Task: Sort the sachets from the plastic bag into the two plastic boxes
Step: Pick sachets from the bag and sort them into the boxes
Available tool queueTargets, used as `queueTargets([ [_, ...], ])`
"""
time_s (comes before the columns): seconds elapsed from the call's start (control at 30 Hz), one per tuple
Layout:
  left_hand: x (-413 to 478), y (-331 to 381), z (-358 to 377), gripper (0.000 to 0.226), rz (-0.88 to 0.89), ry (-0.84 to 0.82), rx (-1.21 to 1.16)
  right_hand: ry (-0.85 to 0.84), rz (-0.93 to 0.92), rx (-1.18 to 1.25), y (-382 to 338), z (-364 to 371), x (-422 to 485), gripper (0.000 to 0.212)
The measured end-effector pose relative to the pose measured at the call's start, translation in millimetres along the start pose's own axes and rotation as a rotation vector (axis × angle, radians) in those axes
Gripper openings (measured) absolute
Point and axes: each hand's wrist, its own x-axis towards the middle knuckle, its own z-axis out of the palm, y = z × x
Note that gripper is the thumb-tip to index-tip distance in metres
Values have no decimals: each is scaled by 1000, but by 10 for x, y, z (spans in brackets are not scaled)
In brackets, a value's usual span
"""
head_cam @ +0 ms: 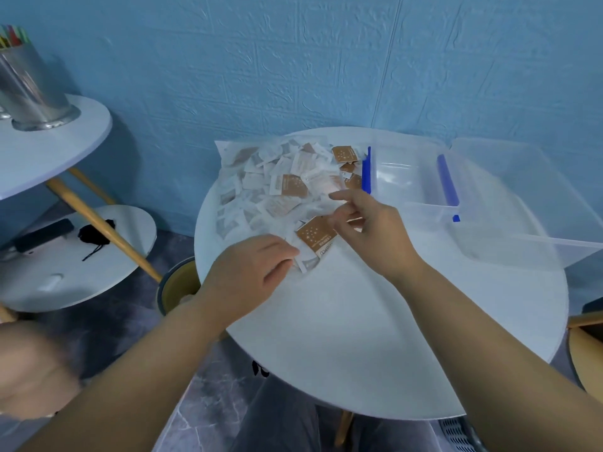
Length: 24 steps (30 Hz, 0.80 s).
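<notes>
Brown sachet (315, 238) is sat at the near edge of the pile, turned diagonal, its long axis running far-left to near-right with the printed strip on the near side. Its far-right corner is pinched by the right grip (368, 230), thumb and forefinger. The left grip (251, 269) is curled down over the near edge of the plastic bag (228, 151); whether anything's actually pinched there can't be made out. The bag is laid flat on the round white bench (359, 337), stuffed with white and brown sachets. Blue textured wall (293, 60) behind, grey floor below. Two clear plastic boxes (408, 177) with blue clips are parked far right, just beside the bag. A side table (49, 151) with metal cups is off to the left.
</notes>
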Motion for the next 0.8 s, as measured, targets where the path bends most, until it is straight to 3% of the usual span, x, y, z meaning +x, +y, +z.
queueTargets([
  [0.17,35,-190,-40,36,-250,-59,88,-49,-156,-96,30,107,-83,11],
  [0.23,80,-210,9,40,-271,-104,63,-87,-244,-197,54,191,-129,8],
  [0.4,23,-237,170,57,-197,-229,178,-156,-103,-359,127,352,-242,25],
  [0.5,15,-234,182,46,-223,-126,101,-128,-4,-423,103,430,-258,49],
  [0.6,14,-213,168,32,-204,-29,53,-112,46,-486,54,500,-237,60],
  [0.7,11,-165,133,32,-213,59,-21,-103,66,-520,41,519,-224,55],
  [0.8,43,-118,85,33,-284,171,-137,-71,49,-530,11,508,-229,33],
])
